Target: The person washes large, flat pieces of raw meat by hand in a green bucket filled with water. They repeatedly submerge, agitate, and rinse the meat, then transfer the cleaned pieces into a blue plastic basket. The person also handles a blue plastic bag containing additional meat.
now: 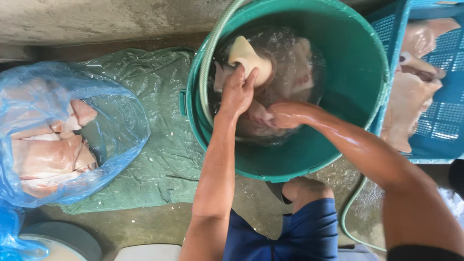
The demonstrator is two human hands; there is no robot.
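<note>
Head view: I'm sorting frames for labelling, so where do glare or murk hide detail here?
Head view: daylight is soft and even; the water in the green bucket glints and blurs the pale pieces; the right hand is partly submerged and indistinct; the left hand stays clear; the blue plastic bag shines, veiling its contents.

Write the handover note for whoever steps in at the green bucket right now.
Left hand: grip on a pale meat piece, lifted at the water surface in the green bucket.
Right hand: in the water, on another piece; grip unclear.
Hose hangs over the bucket rim.
Blue bag, left, holds more pieces; blue crate, right, holds several.
Done or left: cannot tell which pile is washed.
</note>
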